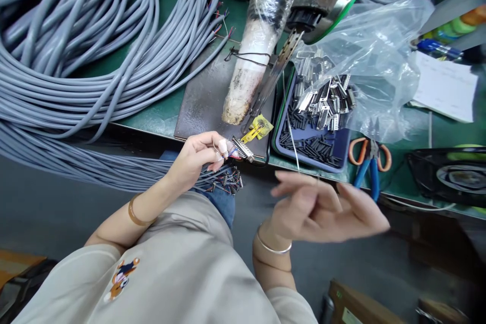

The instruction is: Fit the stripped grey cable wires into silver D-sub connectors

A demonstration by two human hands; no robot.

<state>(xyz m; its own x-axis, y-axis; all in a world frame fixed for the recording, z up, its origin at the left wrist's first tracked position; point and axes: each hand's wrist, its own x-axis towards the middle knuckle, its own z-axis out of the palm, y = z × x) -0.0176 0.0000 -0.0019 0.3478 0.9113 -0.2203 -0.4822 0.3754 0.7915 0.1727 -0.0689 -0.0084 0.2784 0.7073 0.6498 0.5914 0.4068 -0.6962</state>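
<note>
My left hand [207, 152] has thumb and fingers pinched on thin coloured wires beside a silver multi-pin connector [243, 149] at the bench edge. Just beyond the connector sits a yellow clip-like piece [252, 133] with a crumpled yellow pad. My right hand [322, 207], blurred by motion, is in front of the bench to the right, its fingers apart and partly bent; nothing clear shows in it. A thin pale strand [292, 136] hangs close to its fingertips. Below my left hand hang several wired connectors [228, 180] on grey cables.
Bundled grey cables [94, 76] cover the bench's left. A plastic-wrapped hose [252, 55] and a metal arm [279, 63] reach down centrally. A blue tray [343, 154] holds connectors and black sleeves. Pliers [367, 167], a plastic bag [383, 66] and papers [446, 83] lie right.
</note>
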